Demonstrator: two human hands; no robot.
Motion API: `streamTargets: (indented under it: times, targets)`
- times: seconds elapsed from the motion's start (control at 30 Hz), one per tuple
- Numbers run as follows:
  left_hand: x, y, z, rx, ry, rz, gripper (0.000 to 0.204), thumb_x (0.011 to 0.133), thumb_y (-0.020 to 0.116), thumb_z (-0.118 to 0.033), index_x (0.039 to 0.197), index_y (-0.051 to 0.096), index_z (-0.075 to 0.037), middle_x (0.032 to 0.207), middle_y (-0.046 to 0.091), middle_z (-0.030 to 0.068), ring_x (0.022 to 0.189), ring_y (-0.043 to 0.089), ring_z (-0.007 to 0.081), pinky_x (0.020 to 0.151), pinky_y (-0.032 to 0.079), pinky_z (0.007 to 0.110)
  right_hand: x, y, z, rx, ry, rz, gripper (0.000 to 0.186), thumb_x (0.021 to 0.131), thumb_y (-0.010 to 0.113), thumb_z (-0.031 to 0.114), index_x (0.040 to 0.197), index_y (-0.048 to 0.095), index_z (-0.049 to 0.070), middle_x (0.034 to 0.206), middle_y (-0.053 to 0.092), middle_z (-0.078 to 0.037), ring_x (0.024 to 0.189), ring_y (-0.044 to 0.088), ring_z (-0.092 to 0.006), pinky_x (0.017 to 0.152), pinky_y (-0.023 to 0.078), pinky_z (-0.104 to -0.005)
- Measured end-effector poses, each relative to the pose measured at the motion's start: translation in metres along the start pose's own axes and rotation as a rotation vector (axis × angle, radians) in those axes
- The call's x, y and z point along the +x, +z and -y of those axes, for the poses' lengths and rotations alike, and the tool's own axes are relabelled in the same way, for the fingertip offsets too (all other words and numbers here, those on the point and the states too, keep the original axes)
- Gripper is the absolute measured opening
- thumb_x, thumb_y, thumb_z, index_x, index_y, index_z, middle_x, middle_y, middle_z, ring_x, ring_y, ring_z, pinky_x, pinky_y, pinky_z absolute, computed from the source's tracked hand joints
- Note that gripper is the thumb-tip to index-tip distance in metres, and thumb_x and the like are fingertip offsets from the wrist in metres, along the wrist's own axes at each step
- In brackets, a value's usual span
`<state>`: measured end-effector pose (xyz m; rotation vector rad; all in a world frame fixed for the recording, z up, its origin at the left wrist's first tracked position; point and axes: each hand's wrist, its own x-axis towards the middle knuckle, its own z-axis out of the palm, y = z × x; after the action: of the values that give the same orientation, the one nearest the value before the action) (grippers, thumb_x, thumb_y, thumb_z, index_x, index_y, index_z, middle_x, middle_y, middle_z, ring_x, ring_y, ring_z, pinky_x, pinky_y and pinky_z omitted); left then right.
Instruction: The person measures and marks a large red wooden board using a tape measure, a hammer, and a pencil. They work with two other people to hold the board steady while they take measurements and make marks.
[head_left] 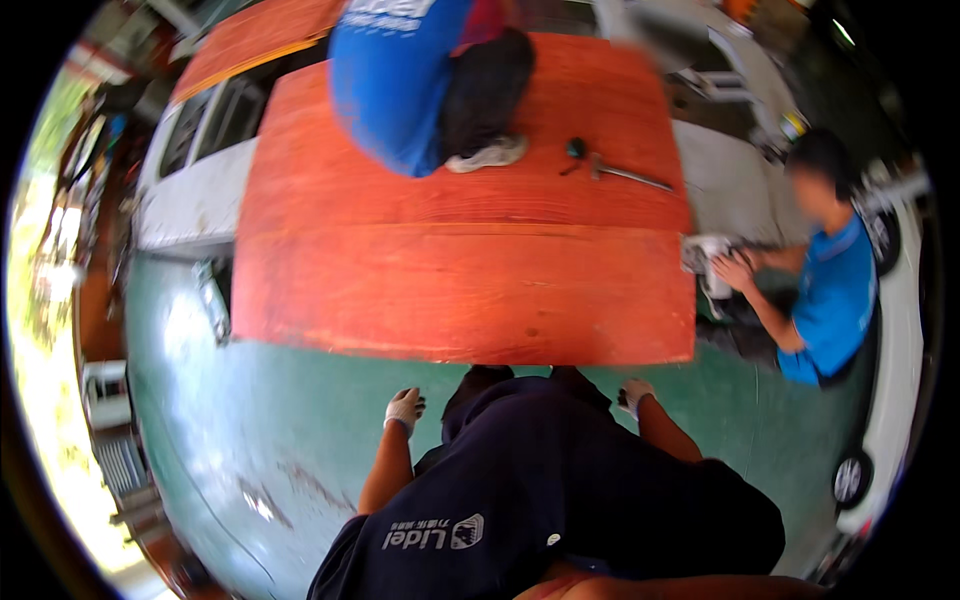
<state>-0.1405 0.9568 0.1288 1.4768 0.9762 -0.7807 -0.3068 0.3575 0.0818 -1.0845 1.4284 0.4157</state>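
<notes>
I look down over my dark shirt at a large reddish-brown plywood sheet [460, 270] lying on a green floor. My left hand [404, 408], in a white glove, hangs near my knee just short of the sheet's near edge, holding nothing. My right hand [632, 394], also gloved, hangs by my other leg close to the same edge, holding nothing. Whether the fingers are curled or apart is hard to tell. A hammer [618, 172] lies on the far part of the sheet.
A person in a blue shirt [400, 80] crouches on the far side of the sheet. Another person in blue [830, 290] kneels at the right with a hand on a white tool [712, 256]. A second board [260, 35] lies beyond. White vehicles stand left and right.
</notes>
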Motion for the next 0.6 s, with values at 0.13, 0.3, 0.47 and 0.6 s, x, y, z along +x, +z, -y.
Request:
streamTargets:
  times: [0.13,0.3,0.47,0.6]
  targets:
    - [0.041,-0.030,-0.018,0.076,-0.106,0.031,0.040,0.098,0.069,-0.032,0.127,0.061,-0.005,0.089,0.069,0.0100,0.066,0.063,0.0215,0.056,0.049,0.036,-0.040,0.052,-0.014,0.073,-0.121,0.033,0.018,0.095,0.062,0.017,0.108,0.060,0.005,0.078,0.056,-0.007,0.064,0.057,-0.0203,0.056,0.051,-0.0389]
    - [0.085,-0.059,-0.052,0.315,-0.185,0.024,0.035,0.099,0.067,-0.035,0.125,0.060,-0.011,0.086,0.067,0.0098,0.062,0.060,0.0217,0.052,0.046,0.037,-0.093,0.090,-0.034,0.063,-0.205,-0.138,0.030,0.094,0.064,0.016,0.118,0.066,-0.002,0.085,0.064,-0.009,0.066,0.061,-0.0200,0.058,0.051,-0.0379]
    - [0.107,-0.056,-0.113,0.088,-0.062,0.085,0.016,0.099,0.067,-0.026,0.099,0.055,-0.015,0.068,0.051,0.0010,0.052,0.048,0.0153,0.046,0.035,0.029,-0.105,0.082,-0.082,-0.130,-0.109,-0.193,0.023,0.093,0.058,0.016,0.107,0.068,0.001,0.074,0.065,-0.010,0.063,0.063,-0.0227,0.059,0.049,-0.0424]
    - [0.087,-0.042,-0.141,0.010,0.073,0.248,0.016,0.098,0.068,-0.026,0.100,0.059,-0.013,0.072,0.056,0.0021,0.055,0.052,0.0158,0.050,0.039,0.029,-0.100,0.064,-0.117,0.132,0.078,-0.149,0.011,0.093,0.055,0.011,0.098,0.061,0.003,0.068,0.053,-0.007,0.055,0.053,-0.0213,0.051,0.042,-0.0408]
